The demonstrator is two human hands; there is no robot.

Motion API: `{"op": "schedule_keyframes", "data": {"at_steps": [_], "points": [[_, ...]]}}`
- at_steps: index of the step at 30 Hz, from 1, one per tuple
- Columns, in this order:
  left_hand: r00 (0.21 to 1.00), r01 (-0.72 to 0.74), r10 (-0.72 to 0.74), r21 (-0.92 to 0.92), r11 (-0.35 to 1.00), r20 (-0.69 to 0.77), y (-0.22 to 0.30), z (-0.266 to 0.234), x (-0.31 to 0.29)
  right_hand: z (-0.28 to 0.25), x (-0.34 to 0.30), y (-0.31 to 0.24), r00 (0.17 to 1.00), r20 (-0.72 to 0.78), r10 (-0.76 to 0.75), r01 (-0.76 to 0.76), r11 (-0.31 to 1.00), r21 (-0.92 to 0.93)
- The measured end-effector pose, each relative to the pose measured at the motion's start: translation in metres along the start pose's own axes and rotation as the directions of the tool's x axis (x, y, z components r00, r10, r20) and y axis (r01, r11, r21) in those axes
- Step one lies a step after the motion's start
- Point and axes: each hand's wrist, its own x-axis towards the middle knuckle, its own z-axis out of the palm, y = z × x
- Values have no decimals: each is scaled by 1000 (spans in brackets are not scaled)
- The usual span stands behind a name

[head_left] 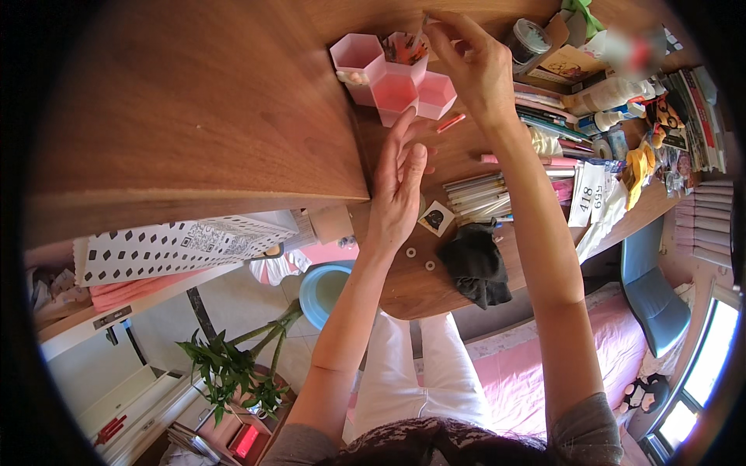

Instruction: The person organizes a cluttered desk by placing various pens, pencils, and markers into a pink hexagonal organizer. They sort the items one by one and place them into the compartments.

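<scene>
A pink organizer (pixel 395 89) of joined hexagonal cups stands on the wooden desk. Its far middle cup holds several small dark and orange-red items (pixel 404 50); too small to name. Over that cup my right hand (pixel 472 66) is closed in a pinch on a thin, pale stick-like thing (pixel 422 29), whose kind I cannot make out. Just this side of the organizer is my left hand (pixel 400 182), fingers stretched and slightly apart, holding nothing; its fingertips come close to the near cup. A short red stick-shaped piece (pixel 451 123) lies between the hands.
Rows of pens and markers (pixel 478 194) lie right of my left hand. Nearer are a black cloth bundle (pixel 475 264) and a small picture card (pixel 437 218). A lidded clear tub (pixel 530 39), bottles and books crowd the right side. A wooden panel (pixel 194 116) rises on the left.
</scene>
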Motion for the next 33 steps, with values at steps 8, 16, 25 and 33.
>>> {"op": "schedule_keyframes", "data": {"at_steps": [8, 16, 25, 33], "points": [[1000, -6, 6, -25, 1000, 19, -4, 0, 1, 20, -32, 34, 990, 96, -108, 108, 994, 2], [993, -80, 87, 88, 993, -77, -15, -1, 1, 38, -31, 25, 933, 241, -269, 304, 945, -120], [994, -91, 99, 182, 979, -37, -17, -4, 2, -49, -25, -14, 992, 100, 78, -93, 983, 157], [922, -380, 176, 729, 569, 344, -14, 28, -2, -148, -101, -7, 949, 48, 311, -314, 944, 103]]}}
